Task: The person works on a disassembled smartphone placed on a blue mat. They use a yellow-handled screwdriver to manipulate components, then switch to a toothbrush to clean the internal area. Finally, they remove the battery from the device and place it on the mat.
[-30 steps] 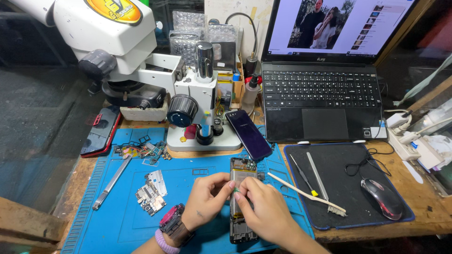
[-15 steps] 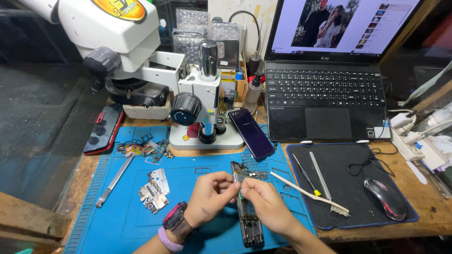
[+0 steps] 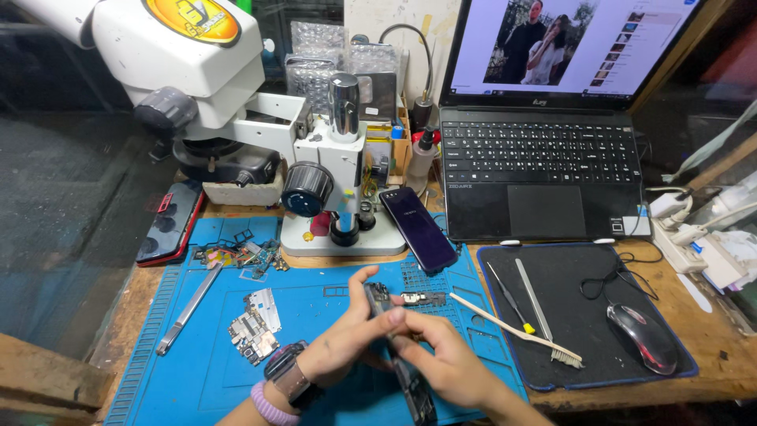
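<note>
My left hand (image 3: 343,343), with a watch and a purple band at the wrist, grips the upper part of an opened phone body (image 3: 379,299) tilted on edge above the blue work mat (image 3: 197,371). Fingers of my right hand (image 3: 441,359) pinch the phone's middle from the right side. The phone's lower end (image 3: 415,398) sticks out below both hands. A small circuit board (image 3: 424,298) lies on the mat just beyond my fingers. Part of the phone is hidden behind my hands.
A white microscope (image 3: 236,110) stands behind the mat with a purple phone (image 3: 418,229) leaning on its base. Circuit boards (image 3: 254,325), a metal tool (image 3: 189,308), small parts (image 3: 240,255) lie left. Right: laptop (image 3: 544,150), brush (image 3: 516,327), tweezers (image 3: 534,300), mouse (image 3: 643,338) on a black pad.
The phone body has been lifted from lying flat on the mat and turned on edge between both hands. My hands have shifted slightly up and right.
</note>
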